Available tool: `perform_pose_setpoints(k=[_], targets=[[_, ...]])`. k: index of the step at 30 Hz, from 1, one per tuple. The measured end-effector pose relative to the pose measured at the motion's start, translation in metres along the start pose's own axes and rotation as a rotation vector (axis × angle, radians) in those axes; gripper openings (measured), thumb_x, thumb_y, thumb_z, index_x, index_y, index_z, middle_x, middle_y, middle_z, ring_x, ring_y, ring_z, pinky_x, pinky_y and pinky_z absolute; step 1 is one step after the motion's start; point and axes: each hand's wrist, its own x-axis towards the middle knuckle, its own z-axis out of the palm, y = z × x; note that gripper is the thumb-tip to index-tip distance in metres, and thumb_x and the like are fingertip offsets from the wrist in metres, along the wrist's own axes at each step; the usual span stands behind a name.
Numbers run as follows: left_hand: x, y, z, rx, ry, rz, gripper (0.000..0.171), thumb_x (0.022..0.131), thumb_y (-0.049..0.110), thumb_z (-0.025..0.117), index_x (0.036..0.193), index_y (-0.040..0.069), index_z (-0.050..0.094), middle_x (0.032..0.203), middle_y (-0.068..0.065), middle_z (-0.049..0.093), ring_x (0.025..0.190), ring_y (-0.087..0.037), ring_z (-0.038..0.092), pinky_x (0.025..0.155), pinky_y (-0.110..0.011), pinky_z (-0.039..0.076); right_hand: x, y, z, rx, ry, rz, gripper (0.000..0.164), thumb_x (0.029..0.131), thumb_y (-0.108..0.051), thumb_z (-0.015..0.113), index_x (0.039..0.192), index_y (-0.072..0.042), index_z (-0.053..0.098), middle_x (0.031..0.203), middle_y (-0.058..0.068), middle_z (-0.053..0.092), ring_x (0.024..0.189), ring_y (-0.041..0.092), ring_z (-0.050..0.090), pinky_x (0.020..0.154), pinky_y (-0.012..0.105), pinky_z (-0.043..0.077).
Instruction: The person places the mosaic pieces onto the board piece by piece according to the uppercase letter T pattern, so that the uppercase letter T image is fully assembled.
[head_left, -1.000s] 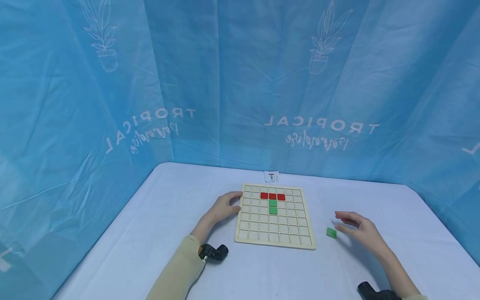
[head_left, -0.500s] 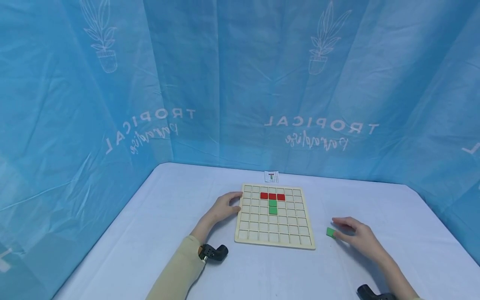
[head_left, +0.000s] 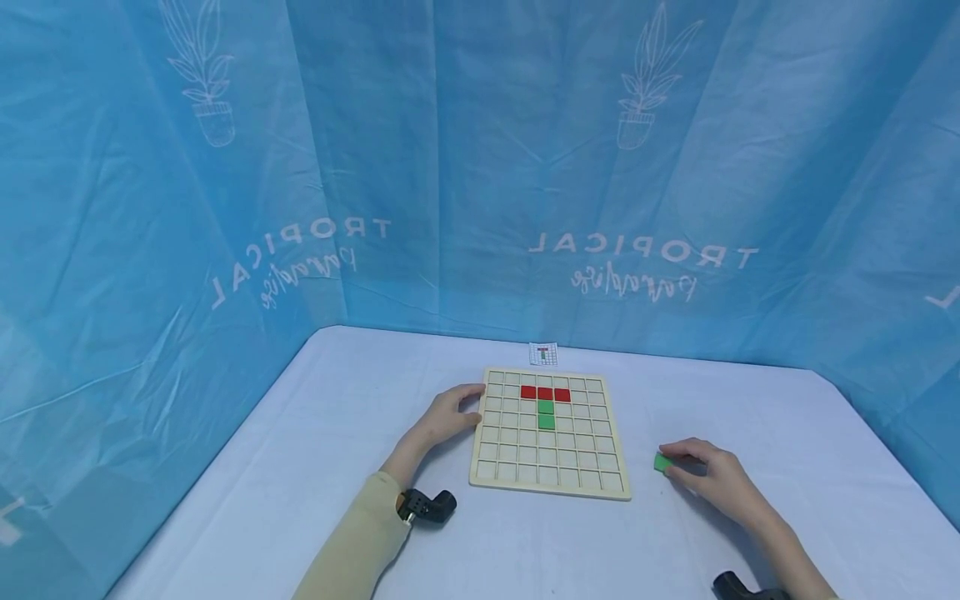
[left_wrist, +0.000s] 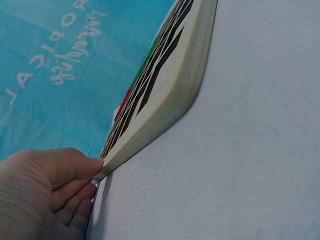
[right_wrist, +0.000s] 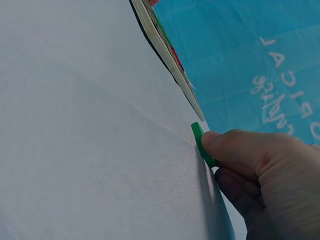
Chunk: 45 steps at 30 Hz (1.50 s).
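A pale wooden grid board (head_left: 520, 452) lies flat on the table, holding a row of red tiles (head_left: 545, 393) with two green tiles (head_left: 546, 414) below its middle. My left hand (head_left: 442, 417) touches the board's left edge with thumb and fingertips; in the left wrist view the thumb (left_wrist: 75, 165) rests against the board's rim. To the right of the board, my right hand (head_left: 720, 479) pinches a loose green tile (head_left: 662, 462) between thumb and fingers. In the right wrist view that tile (right_wrist: 200, 142) is slightly tilted at the tabletop, its far side partly hidden by the thumb.
A small printed card (head_left: 543, 354) with a red and green T pattern lies behind the board. White cloth (head_left: 600, 550) covers the table, and blue curtains (head_left: 487, 167) hang behind and at the sides. Each wrist wears a black camera (head_left: 429, 505).
My right hand has come down and slightly left onto the loose green tile, its thumb and fingers closing on it. The left hand and the board have stayed in place.
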Motion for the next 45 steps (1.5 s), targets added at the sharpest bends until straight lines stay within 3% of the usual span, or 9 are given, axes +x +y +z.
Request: perform_pose_setpoints(k=[7,12,16,23,28,45], targets=[[-0.002,0.001,-0.001,-0.003,0.003,-0.006,0.052,0.087,0.009,0.064,0.137,0.008,0.049,0.141,-0.010,0.045,0.132,-0.027,0.037,0.109,-0.042,0.032,0.000,-0.001,0.001,-0.034,0.003,-0.050,0.030,0.077,-0.013,0.078,0.106,-0.011,0.070,0.101,-0.003,0.067,0.092,0.017,0.063,0.080,0.038,0.055],[-0.004,0.000,-0.001,-0.004,0.001,-0.008,0.052,0.087,0.010,0.064,0.137,0.008,0.049,0.141,-0.010,0.045,0.133,-0.028,0.037,0.109,-0.043,0.032,0.002,-0.002,0.001,-0.052,-0.023,-0.034,0.031,0.077,-0.011,0.078,0.107,-0.012,0.070,0.102,-0.005,0.066,0.092,0.014,0.062,0.081,0.038,0.055],[-0.004,-0.001,-0.001,-0.005,0.000,-0.004,0.051,0.087,0.008,0.063,0.137,0.007,0.049,0.141,-0.011,0.045,0.133,-0.028,0.037,0.110,-0.043,0.032,0.005,-0.008,-0.004,-0.039,-0.020,-0.042,0.029,0.078,-0.009,0.077,0.107,-0.010,0.070,0.102,-0.002,0.067,0.094,0.020,0.062,0.082,0.043,0.054],[-0.003,0.000,-0.002,-0.004,-0.011,0.000,0.052,0.087,0.008,0.064,0.137,0.007,0.049,0.141,-0.010,0.046,0.133,-0.027,0.037,0.110,-0.041,0.031,0.018,-0.020,-0.021,-0.022,0.071,-0.104,0.029,0.079,-0.003,0.074,0.108,-0.004,0.069,0.102,0.005,0.067,0.094,0.029,0.062,0.081,0.049,0.053],[-0.003,0.000,-0.002,0.003,-0.017,0.005,0.052,0.087,0.008,0.064,0.137,0.005,0.049,0.141,-0.011,0.046,0.133,-0.028,0.036,0.110,-0.042,0.031,0.030,-0.027,-0.026,-0.017,0.063,-0.106,0.031,0.080,-0.004,0.074,0.110,-0.002,0.068,0.104,0.008,0.067,0.096,0.031,0.062,0.080,0.052,0.053],[0.000,0.000,-0.001,-0.002,-0.005,-0.011,0.052,0.087,0.010,0.064,0.137,0.009,0.049,0.141,-0.009,0.046,0.133,-0.026,0.036,0.110,-0.042,0.031,0.067,-0.066,0.010,0.091,-0.015,-0.186,0.031,0.082,-0.007,0.073,0.113,-0.005,0.068,0.108,0.005,0.066,0.099,0.028,0.060,0.083,0.052,0.052]])
